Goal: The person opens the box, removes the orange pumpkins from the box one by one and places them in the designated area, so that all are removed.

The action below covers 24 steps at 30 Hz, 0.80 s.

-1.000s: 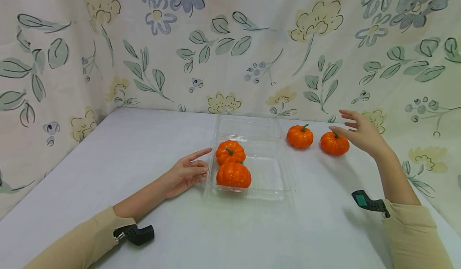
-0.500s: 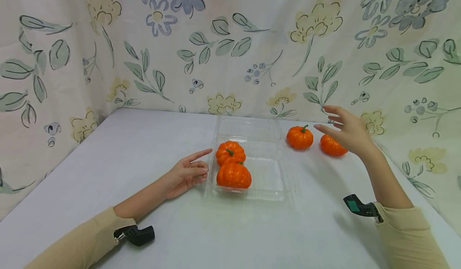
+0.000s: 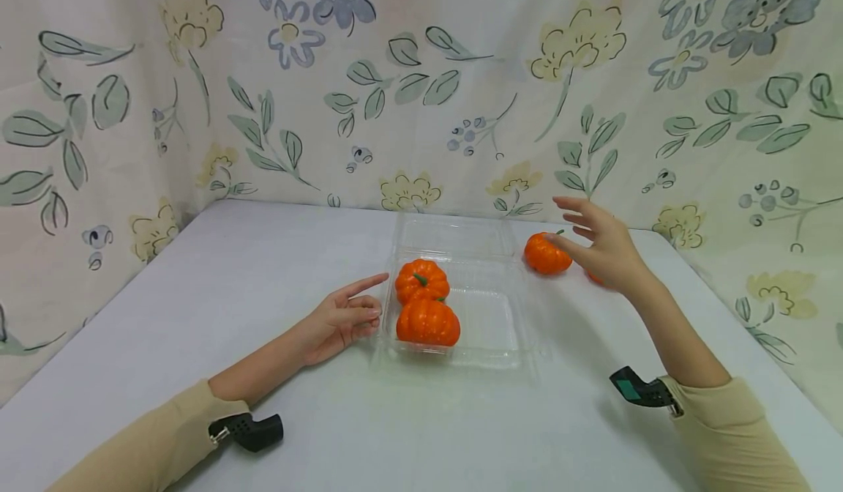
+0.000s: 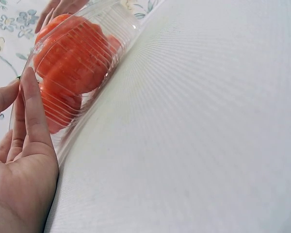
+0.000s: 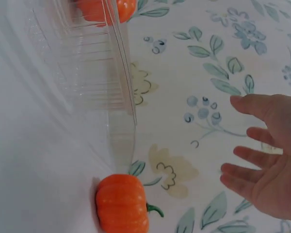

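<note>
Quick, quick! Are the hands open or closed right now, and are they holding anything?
Left hand: open, right at the side of the clear container, holding nothing.
Right hand: open in the air, holding nothing.

Two pumpkins [image 3: 428,321] in container [image 3: 487,320] (left side); two others [image 3: 545,255] right, on table [image 3: 461,433].

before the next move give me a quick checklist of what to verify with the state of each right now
1. Right grip free: ok, fingers relaxed, holding nothing.
2. Lid out of the way: ok, open at the back of the box.
3. Room inside: ok, bare space right of the back pumpkin and front pumpkin.
4. Middle pumpkin, outside, in sight: ok.
5. Far-right pumpkin in sight: not ok, mostly hidden behind the right grip.
6. Left grip pressing the box: cannot tell; fingers at its side, force doesn't show.
</note>
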{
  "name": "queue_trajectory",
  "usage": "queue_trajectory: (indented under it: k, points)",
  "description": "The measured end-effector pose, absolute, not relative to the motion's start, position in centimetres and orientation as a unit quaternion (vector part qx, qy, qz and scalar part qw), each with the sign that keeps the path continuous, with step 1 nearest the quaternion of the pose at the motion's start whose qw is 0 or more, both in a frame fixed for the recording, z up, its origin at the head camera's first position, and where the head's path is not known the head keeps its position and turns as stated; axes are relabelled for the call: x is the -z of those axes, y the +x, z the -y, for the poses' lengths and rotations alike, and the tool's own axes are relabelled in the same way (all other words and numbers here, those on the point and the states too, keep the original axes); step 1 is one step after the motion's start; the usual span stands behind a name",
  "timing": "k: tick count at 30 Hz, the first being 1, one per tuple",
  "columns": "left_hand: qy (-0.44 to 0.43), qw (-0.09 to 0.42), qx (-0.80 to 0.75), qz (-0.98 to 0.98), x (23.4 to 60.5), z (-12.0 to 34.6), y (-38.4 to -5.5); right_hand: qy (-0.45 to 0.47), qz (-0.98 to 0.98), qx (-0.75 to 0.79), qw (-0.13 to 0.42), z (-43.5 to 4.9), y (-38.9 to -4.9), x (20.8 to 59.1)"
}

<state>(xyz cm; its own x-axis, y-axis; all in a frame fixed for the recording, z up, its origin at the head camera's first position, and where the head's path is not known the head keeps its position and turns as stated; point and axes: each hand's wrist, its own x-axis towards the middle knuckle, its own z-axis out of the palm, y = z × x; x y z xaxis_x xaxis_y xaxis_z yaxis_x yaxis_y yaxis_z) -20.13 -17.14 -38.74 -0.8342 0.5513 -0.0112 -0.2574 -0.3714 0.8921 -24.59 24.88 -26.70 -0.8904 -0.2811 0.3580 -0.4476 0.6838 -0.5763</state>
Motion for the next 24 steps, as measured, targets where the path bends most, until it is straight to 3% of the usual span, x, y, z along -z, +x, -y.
queue_trajectory:
  k: [24]
  points:
    - [0.141,0.245,-0.813,-0.509,38.8,17.1,-20.2,0.267,0.875,-0.392,0.093,-20.5,-23.6,28.8]
